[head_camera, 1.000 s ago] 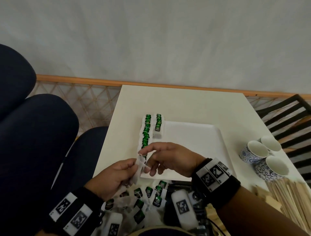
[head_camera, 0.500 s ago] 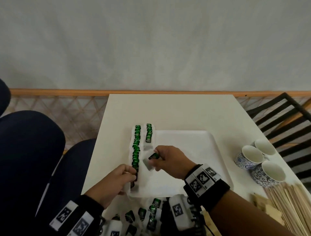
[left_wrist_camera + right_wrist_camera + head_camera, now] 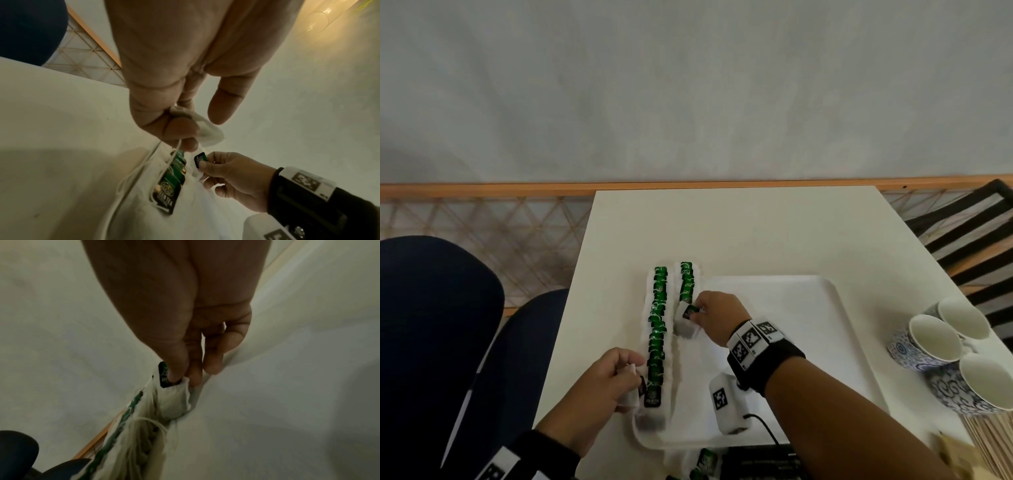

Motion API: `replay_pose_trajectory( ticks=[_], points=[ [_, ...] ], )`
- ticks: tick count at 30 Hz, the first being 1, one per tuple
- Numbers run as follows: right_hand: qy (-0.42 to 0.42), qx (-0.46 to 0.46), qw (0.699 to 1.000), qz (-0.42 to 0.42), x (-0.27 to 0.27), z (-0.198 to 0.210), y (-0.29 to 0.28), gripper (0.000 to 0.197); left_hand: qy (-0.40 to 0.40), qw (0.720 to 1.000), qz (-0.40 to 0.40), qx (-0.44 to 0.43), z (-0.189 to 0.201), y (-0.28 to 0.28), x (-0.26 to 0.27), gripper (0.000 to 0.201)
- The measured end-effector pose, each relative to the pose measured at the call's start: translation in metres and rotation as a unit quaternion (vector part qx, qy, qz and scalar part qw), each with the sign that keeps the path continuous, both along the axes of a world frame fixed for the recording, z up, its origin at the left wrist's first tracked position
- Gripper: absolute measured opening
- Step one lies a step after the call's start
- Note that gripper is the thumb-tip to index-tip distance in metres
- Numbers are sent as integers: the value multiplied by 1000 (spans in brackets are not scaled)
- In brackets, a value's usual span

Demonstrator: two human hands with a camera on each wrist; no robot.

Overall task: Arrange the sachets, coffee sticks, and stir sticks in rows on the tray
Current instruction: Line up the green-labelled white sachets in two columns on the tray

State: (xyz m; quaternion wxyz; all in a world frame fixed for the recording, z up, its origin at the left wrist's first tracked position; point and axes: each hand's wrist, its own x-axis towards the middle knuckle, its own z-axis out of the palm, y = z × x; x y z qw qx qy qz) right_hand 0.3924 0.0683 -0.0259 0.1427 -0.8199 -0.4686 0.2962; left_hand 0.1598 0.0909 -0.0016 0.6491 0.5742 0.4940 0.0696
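White tea bags, loose: lie on the table at the near edge, below the tray.
Left hand: thumb and fingers pinch a tea bag at the near end of the left row.
Right hand: fingertips clamp a tea bag with green tag at the near end of the shorter right row.
Cups: patterned, right of the tray.
Stir sticks: piled at the right edge.

Two sachet rows on tray left; cups right.
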Motion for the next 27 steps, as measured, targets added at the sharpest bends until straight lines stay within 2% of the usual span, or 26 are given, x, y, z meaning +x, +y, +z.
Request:
replay_pose_trajectory(
  ticks=[8, 12, 19, 21, 23, 24, 27],
  points=[
    [18, 5, 999, -29, 5, -7, 7, 17, -55, 997, 26, -36, -2, 5, 6, 20],
    [15, 6, 999, -32, 4, -9, 10, 17, -89, 994, 36, -59, 2, 5, 10, 32],
    [42, 76, 992, -91, 0, -3, 2, 29, -133, 990, 48, -19, 5, 3, 12, 38],
    [49, 110, 992, -45, -7, 6, -5, 23, -145, 988, 49, -12, 6, 2, 12, 41],
    [107, 144, 983, 31, -16, 18, -15, 8, -162, 985, 54, -16, 6, 1, 12, 40],
    [149, 161, 974, 66, -20, 23, -21, 10, -172, 983, 59, -22, 6, 1, 13, 40],
    [236, 180, 947, 122, -31, 32, -37, 41, -209, 973, 78, -57, 9, 1, 15, 39]
  ],
)
